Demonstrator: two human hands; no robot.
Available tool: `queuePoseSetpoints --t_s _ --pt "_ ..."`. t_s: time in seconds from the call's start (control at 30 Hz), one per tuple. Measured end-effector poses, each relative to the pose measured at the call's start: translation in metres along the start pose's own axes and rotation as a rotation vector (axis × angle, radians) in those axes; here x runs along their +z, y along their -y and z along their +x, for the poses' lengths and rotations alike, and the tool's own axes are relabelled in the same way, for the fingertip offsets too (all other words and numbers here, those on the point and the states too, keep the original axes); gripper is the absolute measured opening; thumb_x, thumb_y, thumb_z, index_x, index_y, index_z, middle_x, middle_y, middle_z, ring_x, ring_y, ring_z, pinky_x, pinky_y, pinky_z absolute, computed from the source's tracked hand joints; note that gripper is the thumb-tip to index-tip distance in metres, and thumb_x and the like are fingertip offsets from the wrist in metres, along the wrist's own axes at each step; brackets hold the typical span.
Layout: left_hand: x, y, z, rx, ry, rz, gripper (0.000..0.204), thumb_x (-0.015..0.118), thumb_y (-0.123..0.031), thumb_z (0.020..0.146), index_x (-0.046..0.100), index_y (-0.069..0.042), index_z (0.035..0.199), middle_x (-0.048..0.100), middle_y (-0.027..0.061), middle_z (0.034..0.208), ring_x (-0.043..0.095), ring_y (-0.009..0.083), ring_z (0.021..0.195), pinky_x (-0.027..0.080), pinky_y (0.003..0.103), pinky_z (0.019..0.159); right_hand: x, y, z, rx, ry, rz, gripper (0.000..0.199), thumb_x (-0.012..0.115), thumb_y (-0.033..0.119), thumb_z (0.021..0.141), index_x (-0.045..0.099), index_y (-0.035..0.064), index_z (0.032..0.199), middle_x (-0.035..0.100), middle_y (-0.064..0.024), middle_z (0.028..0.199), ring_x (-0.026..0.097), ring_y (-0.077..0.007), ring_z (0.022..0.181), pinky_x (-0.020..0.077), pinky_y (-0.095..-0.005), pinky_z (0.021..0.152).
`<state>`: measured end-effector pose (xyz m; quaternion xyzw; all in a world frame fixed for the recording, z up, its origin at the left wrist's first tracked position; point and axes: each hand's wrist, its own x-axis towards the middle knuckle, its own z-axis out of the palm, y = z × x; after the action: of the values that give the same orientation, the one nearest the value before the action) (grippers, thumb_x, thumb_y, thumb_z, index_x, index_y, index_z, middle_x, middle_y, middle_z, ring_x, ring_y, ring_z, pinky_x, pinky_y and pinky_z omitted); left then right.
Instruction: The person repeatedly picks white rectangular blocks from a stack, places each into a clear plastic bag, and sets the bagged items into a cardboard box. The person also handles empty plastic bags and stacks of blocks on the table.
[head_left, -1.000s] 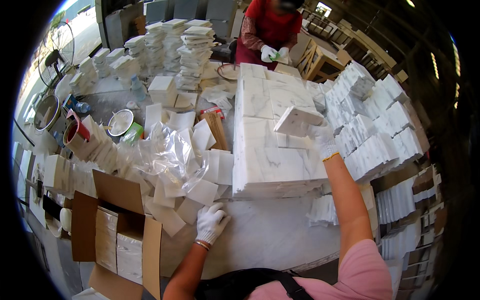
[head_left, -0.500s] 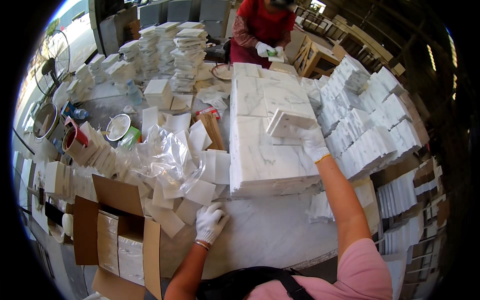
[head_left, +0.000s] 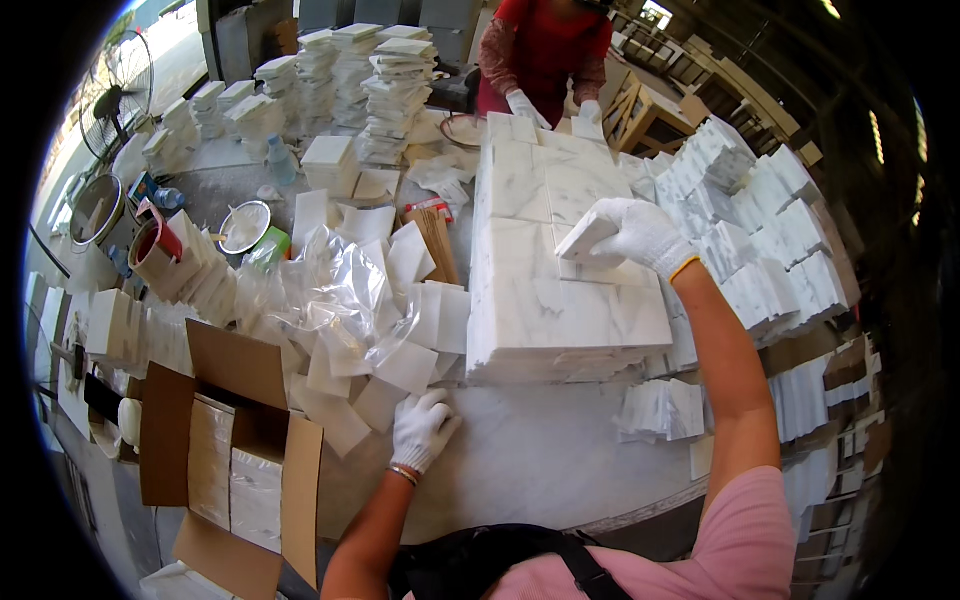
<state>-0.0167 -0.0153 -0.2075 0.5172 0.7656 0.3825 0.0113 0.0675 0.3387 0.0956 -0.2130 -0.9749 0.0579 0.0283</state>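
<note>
My right hand [head_left: 640,236], in a white knit glove with a yellow cuff, grips a white marble tile [head_left: 582,232] by its edge. That tile is tilted over a wide stack of grey-veined marble tiles [head_left: 560,320]; whether its lower edge touches the stack I cannot tell. My left hand [head_left: 422,432], gloved too, rests with loosely curled fingers on the pale tabletop [head_left: 540,440]. Nothing shows in it. Just beyond it lie loose thin white sheets [head_left: 405,367], partly covered by crumpled clear plastic film [head_left: 350,300].
At the lower left, an open cardboard box [head_left: 240,355] holds plastic-wrapped tile packs [head_left: 256,500]. More tile stacks stand at right [head_left: 760,260] and far left [head_left: 398,95]. A bowl of white paste [head_left: 245,226] sits beyond the film. Across the table works a person in red [head_left: 545,55].
My right hand has turned over the tile, its back now uppermost, and the tile is tilted more steeply. The person opposite has lowered their hands to the stack's far end. My left hand stays put.
</note>
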Motion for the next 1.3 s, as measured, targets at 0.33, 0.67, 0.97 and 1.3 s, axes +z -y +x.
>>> queuePoseSetpoints --t_s 0.33,0.67,0.97,1.3 --pt "0.002 0.003 -0.002 -0.009 -0.026 0.016 0.02 0.079 -0.026 0.074 0.065 -0.013 0.078 0.067 0.0031 0.113 0.06 0.0298 0.101 0.046 0.044 0.084 0.015 0.003 -0.001 -0.031 -0.025 0.012 0.038 0.079 0.017 0.072 0.067 0.0095 0.108 0.07 -0.0147 0.099 0.068 -0.0313 0.094 0.0525 -0.0365 0.082" --pt "0.0 0.001 0.0 -0.007 -0.027 -0.017 0.021 0.08 -0.025 0.073 0.064 -0.012 0.076 0.068 0.0049 0.111 0.061 0.0305 0.099 0.046 0.044 0.085 -0.001 -0.006 -0.039 0.174 -0.014 1.134 0.046 0.082 0.01 0.077 0.064 0.0005 0.118 0.07 -0.0046 0.104 0.064 -0.0142 0.096 0.0494 -0.0304 0.09" --pt "0.0 0.001 0.0 0.01 -0.029 0.002 0.021 0.081 -0.025 0.072 0.065 -0.012 0.077 0.068 0.005 0.113 0.061 0.0302 0.101 0.046 0.045 0.086 0.036 0.017 -0.096 0.221 0.089 1.844 0.064 0.081 0.011 0.081 0.051 -0.0004 0.136 0.066 -0.01 0.122 0.065 -0.0214 0.111 0.0515 -0.0382 0.098" --pt "0.004 0.002 0.001 0.022 -0.021 0.003 0.022 0.08 -0.025 0.073 0.064 -0.011 0.078 0.067 0.0057 0.112 0.06 0.031 0.101 0.046 0.044 0.086 0.041 0.015 -0.125 0.228 0.061 1.809 0.069 0.087 0.012 0.074 0.052 -0.0023 0.132 0.067 -0.0103 0.119 0.065 -0.02 0.108 0.0526 -0.0369 0.095"
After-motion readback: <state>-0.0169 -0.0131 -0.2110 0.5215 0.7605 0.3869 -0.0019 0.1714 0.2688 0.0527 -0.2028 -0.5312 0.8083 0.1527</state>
